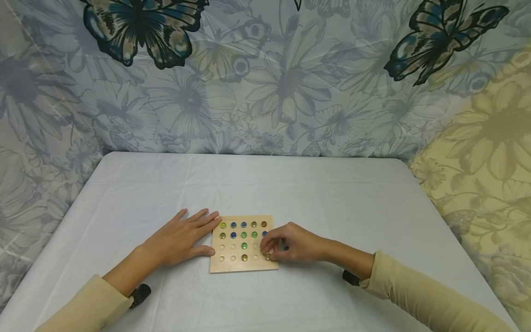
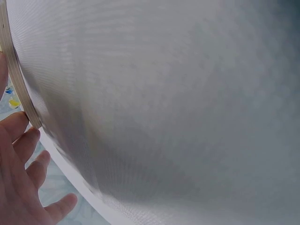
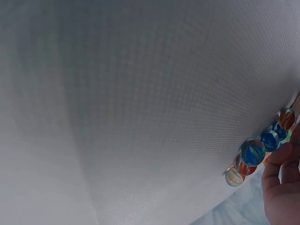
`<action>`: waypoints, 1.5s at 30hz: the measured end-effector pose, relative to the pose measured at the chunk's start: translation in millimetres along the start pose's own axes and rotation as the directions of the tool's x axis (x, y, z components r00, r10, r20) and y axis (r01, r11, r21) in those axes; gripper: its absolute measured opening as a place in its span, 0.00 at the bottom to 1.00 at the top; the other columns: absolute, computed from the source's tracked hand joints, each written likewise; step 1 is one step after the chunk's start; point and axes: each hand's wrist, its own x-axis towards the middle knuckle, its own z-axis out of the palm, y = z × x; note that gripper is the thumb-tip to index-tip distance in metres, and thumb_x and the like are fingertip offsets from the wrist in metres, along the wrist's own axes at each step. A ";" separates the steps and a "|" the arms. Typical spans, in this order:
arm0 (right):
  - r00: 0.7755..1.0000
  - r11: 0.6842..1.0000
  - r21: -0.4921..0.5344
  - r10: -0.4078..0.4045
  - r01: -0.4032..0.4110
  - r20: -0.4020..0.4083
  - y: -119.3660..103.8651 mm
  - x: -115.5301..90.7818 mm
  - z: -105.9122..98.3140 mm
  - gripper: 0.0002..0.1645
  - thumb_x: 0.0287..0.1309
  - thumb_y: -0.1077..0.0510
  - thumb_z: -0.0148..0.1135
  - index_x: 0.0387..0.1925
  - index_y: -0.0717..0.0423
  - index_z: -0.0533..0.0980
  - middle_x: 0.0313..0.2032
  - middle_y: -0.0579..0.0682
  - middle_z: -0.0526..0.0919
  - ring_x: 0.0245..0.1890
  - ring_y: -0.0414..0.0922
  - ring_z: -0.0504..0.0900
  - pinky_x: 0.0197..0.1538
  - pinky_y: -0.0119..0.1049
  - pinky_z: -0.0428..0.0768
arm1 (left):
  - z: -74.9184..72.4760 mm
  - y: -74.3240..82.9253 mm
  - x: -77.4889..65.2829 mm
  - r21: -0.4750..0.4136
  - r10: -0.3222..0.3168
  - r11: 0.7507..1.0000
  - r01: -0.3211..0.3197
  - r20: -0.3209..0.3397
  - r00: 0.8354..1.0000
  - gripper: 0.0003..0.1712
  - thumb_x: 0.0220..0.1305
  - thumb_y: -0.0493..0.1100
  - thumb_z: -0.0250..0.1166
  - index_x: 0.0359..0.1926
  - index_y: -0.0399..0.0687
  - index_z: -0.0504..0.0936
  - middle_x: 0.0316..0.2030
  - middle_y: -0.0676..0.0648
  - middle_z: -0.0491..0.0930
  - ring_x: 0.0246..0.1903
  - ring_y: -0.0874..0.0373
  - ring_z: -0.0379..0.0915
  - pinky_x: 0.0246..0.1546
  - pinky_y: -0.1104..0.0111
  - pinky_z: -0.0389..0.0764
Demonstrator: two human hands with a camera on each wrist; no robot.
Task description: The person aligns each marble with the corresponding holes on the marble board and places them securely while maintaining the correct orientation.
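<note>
A pale wooden board [image 1: 238, 265] with rows of round hollows lies on the white cloth. Glass marbles fill its two far rows, in green, blue and amber; a green marble [image 1: 244, 246] and an amber marble [image 1: 244, 257] sit in the middle column nearer me. My left hand [image 1: 178, 237] rests at the board's left side, fingers spread, index at the far corner and thumb on the edge. Over the near right corner, my right hand [image 1: 296, 244] pinches a yellowish marble [image 1: 268, 256] at a hollow. In the right wrist view, several loose marbles [image 3: 253, 153] lie beside that hand.
A white cloth [image 1: 166, 184] covers the table, its far edge meeting a flowered, butterfly-print curtain [image 1: 290, 83]. A yellowish part of the curtain [image 1: 489, 138] hangs at the right. Dark wrist devices [image 1: 140, 295] show below both sleeves.
</note>
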 end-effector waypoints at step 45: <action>0.983 0.994 -0.088 0.050 -0.067 -0.179 49.9 -43.4 -40.7 0.15 0.59 0.68 0.68 0.47 0.55 0.82 0.40 0.42 0.88 0.39 0.41 0.84 0.43 0.35 0.80 | 0.1 -0.4 0.2 -0.006 0.003 1.000 -0.003 0.011 1.000 0.47 0.67 0.72 0.52 0.77 0.54 0.58 0.75 0.50 0.57 0.74 0.47 0.51 0.67 0.35 0.52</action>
